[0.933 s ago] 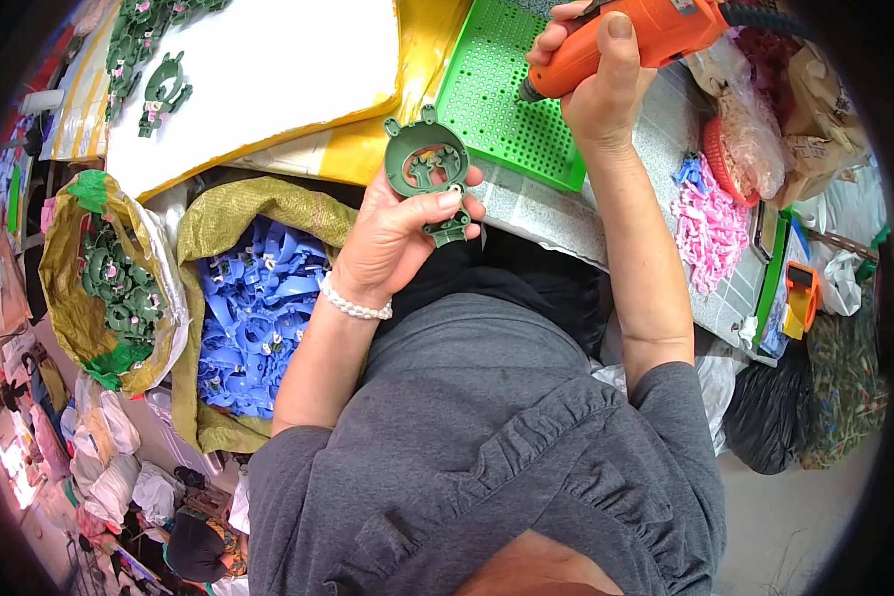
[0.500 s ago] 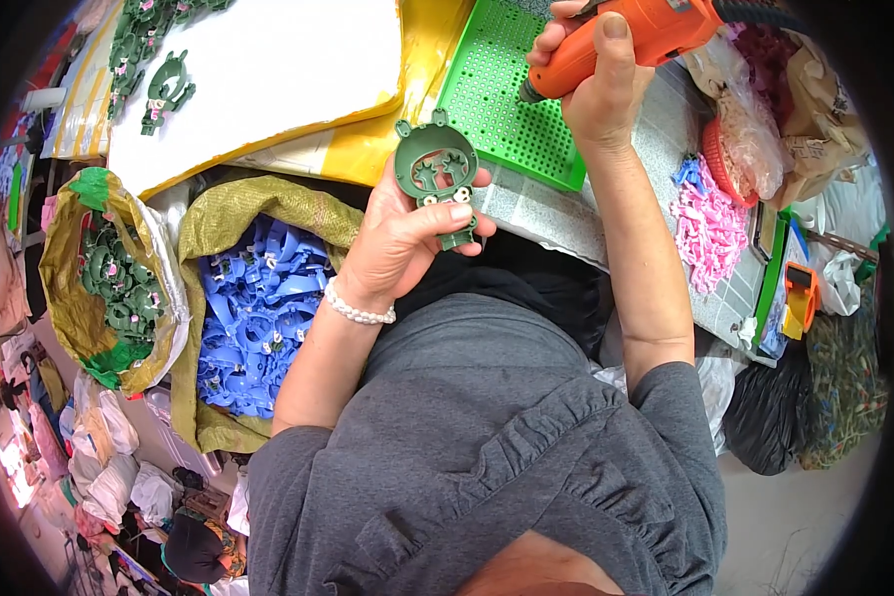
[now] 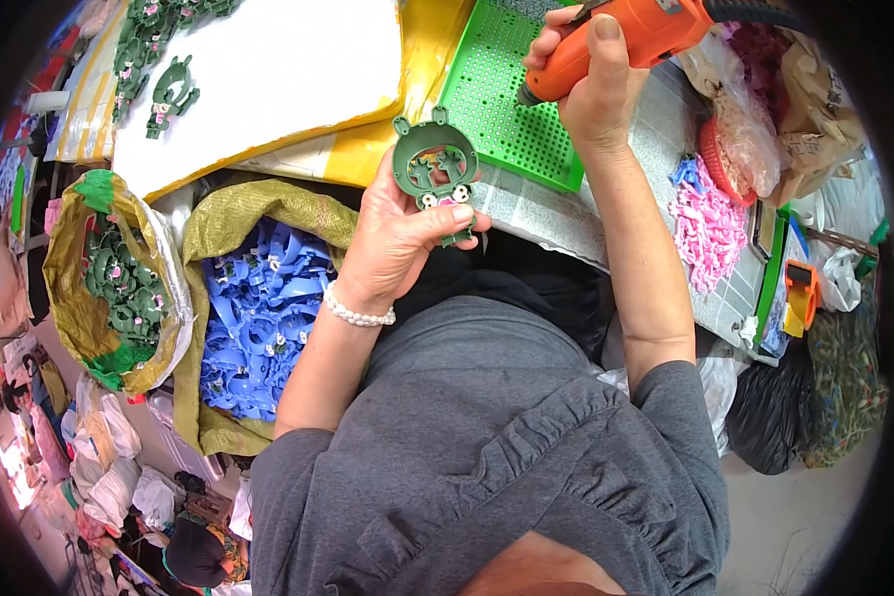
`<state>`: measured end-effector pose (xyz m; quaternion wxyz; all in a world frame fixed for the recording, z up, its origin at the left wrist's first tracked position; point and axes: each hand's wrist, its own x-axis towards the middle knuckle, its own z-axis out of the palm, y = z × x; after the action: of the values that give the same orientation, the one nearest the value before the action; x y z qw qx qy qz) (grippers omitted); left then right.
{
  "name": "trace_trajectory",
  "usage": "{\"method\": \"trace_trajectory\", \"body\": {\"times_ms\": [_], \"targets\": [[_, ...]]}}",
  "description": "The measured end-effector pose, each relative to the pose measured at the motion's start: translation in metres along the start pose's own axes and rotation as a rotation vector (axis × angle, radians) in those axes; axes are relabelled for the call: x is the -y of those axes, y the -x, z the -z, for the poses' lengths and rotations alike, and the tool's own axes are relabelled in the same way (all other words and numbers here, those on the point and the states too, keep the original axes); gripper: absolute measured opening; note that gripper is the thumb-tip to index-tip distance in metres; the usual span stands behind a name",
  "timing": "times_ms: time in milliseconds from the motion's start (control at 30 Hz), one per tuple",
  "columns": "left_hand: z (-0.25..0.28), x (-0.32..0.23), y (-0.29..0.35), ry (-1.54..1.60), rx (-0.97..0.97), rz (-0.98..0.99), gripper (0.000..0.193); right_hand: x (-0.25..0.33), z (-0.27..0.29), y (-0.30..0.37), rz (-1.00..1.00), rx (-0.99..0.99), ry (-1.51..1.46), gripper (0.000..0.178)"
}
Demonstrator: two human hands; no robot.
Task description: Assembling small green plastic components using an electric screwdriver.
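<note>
Clasping a green eared part [image 3: 435, 137] in left fingers [image 3: 435, 222] — gripping an orange power tool [image 3: 661, 30] in right fingers [image 3: 607, 60], near a green tray [image 3: 512, 99].

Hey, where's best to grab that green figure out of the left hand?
Probably pinch the green figure by the top rim of its rounded head, ideally from the far side: that curved edge stands clear, while the left hand grips the lower body.

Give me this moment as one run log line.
Left hand: holding green eared plastic shell | Right hand: gripping orange power tool, nose above green perforated tray | Nearby: sack of blue parts
</note>
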<state>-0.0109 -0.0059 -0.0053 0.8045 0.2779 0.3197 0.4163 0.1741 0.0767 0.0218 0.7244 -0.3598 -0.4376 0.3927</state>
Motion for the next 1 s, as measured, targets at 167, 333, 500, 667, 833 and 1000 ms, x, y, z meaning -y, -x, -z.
{"method": "trace_trajectory", "body": {"times_ms": [167,333,500,667,833,1000], "targets": [[0.003,0.002,-0.001,0.008,-0.003,0.015,0.056,-0.004,0.003,0.000,0.007,0.016,0.012,0.041],[0.003,0.004,0.001,-0.001,-0.003,0.008,0.057,-0.002,0.002,0.001,0.027,0.025,0.017,0.041],[0.001,0.005,0.000,-0.006,0.003,0.013,0.058,-0.011,0.004,-0.003,0.098,0.148,-0.331,0.041],[-0.001,0.004,-0.001,-0.016,0.004,0.020,0.057,-0.025,0.009,-0.010,0.171,0.280,-0.724,0.042],[-0.001,0.006,0.001,-0.037,-0.012,0.000,0.056,0.013,-0.004,0.002,0.072,-0.005,-0.013,0.043],[-0.002,0.007,0.002,-0.055,-0.044,-0.025,0.053,0.028,-0.006,0.008,0.069,0.021,-0.057,0.052]]}}
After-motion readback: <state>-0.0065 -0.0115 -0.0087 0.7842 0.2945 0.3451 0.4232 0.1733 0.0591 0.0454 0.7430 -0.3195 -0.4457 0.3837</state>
